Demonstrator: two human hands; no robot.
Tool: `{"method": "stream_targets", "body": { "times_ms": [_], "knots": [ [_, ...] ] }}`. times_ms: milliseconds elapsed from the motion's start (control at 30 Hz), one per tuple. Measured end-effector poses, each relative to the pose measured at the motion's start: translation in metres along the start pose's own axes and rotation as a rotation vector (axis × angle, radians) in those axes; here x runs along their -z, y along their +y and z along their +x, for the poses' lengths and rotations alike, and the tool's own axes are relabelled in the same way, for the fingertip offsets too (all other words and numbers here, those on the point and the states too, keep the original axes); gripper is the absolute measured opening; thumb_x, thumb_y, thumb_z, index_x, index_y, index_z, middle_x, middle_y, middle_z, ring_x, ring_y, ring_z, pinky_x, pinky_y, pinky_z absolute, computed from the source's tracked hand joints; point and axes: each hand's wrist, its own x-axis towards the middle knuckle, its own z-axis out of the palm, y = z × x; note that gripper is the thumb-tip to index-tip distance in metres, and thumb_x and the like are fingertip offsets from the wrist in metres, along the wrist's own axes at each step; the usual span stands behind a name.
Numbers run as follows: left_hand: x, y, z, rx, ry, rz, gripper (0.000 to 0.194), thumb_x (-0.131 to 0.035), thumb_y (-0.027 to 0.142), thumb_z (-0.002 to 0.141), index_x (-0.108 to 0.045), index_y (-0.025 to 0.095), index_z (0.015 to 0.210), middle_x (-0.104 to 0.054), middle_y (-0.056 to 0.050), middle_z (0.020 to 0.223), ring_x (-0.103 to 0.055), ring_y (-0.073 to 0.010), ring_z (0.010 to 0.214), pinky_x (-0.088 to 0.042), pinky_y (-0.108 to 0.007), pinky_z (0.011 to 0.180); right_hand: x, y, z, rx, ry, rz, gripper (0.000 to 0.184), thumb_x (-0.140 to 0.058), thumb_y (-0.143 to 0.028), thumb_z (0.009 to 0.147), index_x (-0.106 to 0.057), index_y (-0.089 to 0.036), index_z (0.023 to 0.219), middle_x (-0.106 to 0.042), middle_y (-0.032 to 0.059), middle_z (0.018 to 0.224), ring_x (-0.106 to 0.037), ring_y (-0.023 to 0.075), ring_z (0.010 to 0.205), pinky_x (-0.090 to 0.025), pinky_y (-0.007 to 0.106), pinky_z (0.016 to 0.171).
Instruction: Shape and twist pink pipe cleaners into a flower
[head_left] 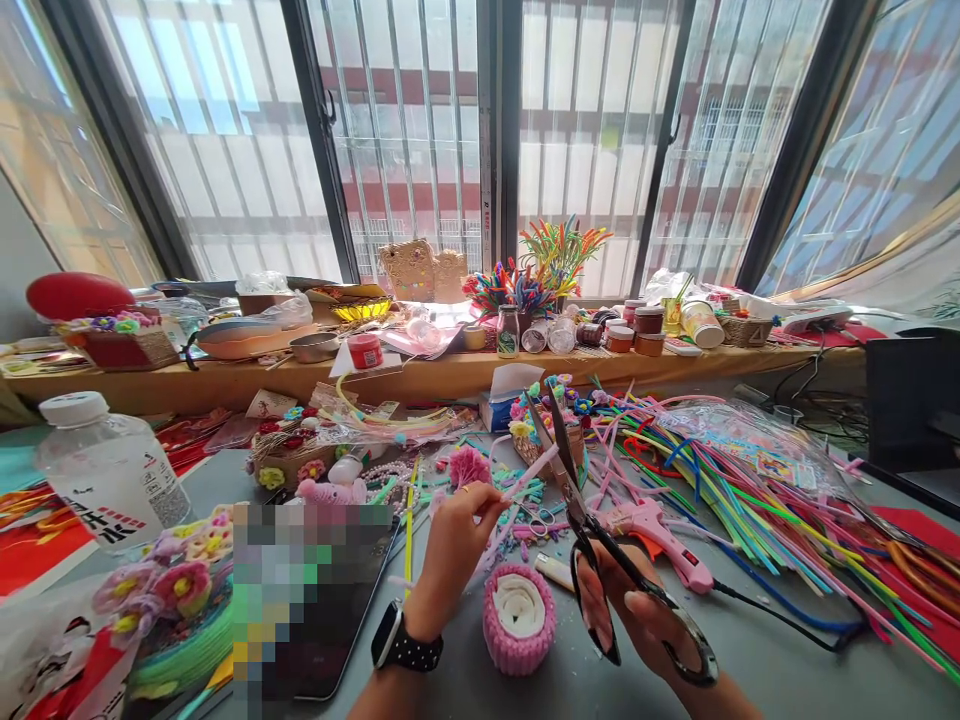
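My left hand (461, 530), with a watch on its wrist, pinches a short pale pink pipe cleaner (534, 470). Its free end slants up towards the scissors (574, 495). My right hand (634, 610) has its fingers in the black handles, and the blades stand apart, pointing up. Whether the blades touch the pipe cleaner I cannot tell. Below and between my hands sits a round pink fuzzy pot (519, 652) with a white rolled filling. A pink glue gun (664, 540) lies beyond my right hand, and a pink pompom flower (469, 466) behind my left.
Many coloured pipe cleaners (739, 510) spread over the right side. A tablet (356, 590), partly blurred out, lies left of my wrist, near a plastic bottle (112, 470) and a flower-decorated green piece (180, 640). Jars (649, 330) and craft pieces crowd the window ledge (420, 378).
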Motion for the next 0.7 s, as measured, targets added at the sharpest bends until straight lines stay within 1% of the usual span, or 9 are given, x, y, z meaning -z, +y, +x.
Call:
{"method": "stream_targets", "body": {
  "times_ms": [100,233,300,367,467,533,600,667,700],
  "knots": [
    [-0.001,-0.002,0.0,0.009,0.01,-0.024,0.02,-0.046,0.031,0.077,-0.059,0.019,0.068,-0.062,-0.002,0.067,-0.055,-0.0138,0.062,-0.038,-0.023,0.058,0.0,0.001,0.001,0.018,0.005,-0.042,0.045,-0.056,-0.062,0.055,-0.048,-0.018,0.059,-0.041,-0.0045,0.041,-0.04,0.0093,0.035,-0.035,0.024,0.04],
    [0.0,-0.002,0.0,0.007,0.029,-0.034,0.02,-0.047,0.031,0.077,-0.059,0.018,0.068,-0.062,-0.002,0.067,-0.055,-0.0136,0.062,-0.039,-0.022,0.058,0.002,0.005,0.001,0.029,-0.018,-0.094,0.049,-0.054,-0.066,0.054,-0.048,-0.018,0.057,-0.042,-0.0045,0.04,-0.042,0.009,0.034,-0.04,0.024,0.042],
    [0.001,-0.002,0.001,0.002,0.022,-0.055,0.02,-0.047,0.031,0.077,-0.059,0.018,0.067,-0.062,-0.002,0.067,-0.055,-0.0131,0.062,-0.039,-0.022,0.058,0.005,0.009,0.0,0.011,-0.011,-0.139,0.045,-0.054,-0.063,0.057,-0.045,-0.018,0.056,-0.041,-0.0052,0.038,-0.04,0.0082,0.031,-0.039,0.023,0.038],
    [0.001,-0.003,0.001,0.007,0.012,-0.074,0.021,-0.047,0.031,0.077,-0.059,0.017,0.067,-0.062,-0.002,0.067,-0.055,-0.0127,0.061,-0.04,-0.022,0.059,0.01,0.013,0.0,-0.02,0.011,-0.189,0.039,-0.054,-0.055,0.063,-0.042,-0.019,0.056,-0.041,-0.0062,0.035,-0.038,0.007,0.026,-0.035,0.02,0.032],
    [0.002,-0.006,0.003,0.033,0.012,-0.091,0.024,-0.046,0.033,0.077,-0.059,0.016,0.067,-0.062,-0.002,0.066,-0.055,-0.0131,0.061,-0.04,-0.022,0.059,0.016,0.014,0.001,-0.04,0.018,-0.247,0.033,-0.055,-0.047,0.067,-0.043,-0.018,0.059,-0.046,-0.0041,0.039,-0.041,0.0072,0.027,-0.032,0.018,0.03],
    [0.003,-0.008,0.003,0.058,0.025,-0.105,0.024,-0.047,0.035,0.076,-0.06,0.016,0.067,-0.063,-0.003,0.067,-0.056,-0.0137,0.061,-0.041,-0.023,0.059,0.02,0.01,0.002,-0.033,0.003,-0.272,0.032,-0.055,-0.047,0.067,-0.045,-0.017,0.061,-0.049,-0.0019,0.042,-0.043,0.008,0.03,-0.032,0.019,0.03],
    [0.004,-0.01,0.004,0.096,0.043,-0.148,0.025,-0.048,0.036,0.075,-0.061,0.016,0.069,-0.064,-0.003,0.067,-0.056,-0.0144,0.062,-0.041,-0.023,0.058,0.024,0.002,0.0,-0.023,0.019,-0.324,0.032,-0.054,-0.048,0.067,-0.046,-0.017,0.062,-0.05,-0.0011,0.044,-0.044,0.0088,0.032,-0.033,0.02,0.032],
    [0.007,-0.011,0.004,0.151,0.058,-0.236,0.027,-0.049,0.038,0.073,-0.062,0.015,0.071,-0.064,-0.004,0.067,-0.057,-0.0147,0.062,-0.042,-0.023,0.057,0.03,-0.009,-0.008,-0.019,0.066,-0.468,0.029,-0.053,-0.045,0.068,-0.047,-0.017,0.063,-0.05,-0.0013,0.045,-0.045,0.0098,0.035,-0.035,0.021,0.035],
    [0.01,-0.011,0.005,0.18,0.066,-0.285,0.028,-0.049,0.04,0.072,-0.062,0.015,0.071,-0.064,-0.004,0.067,-0.057,-0.0147,0.062,-0.042,-0.023,0.057,0.035,-0.014,-0.015,-0.027,0.087,-0.59,0.026,-0.054,-0.042,0.069,-0.048,-0.017,0.062,-0.05,-0.0011,0.046,-0.046,0.0106,0.037,-0.037,0.022,0.037]
  ]
}}
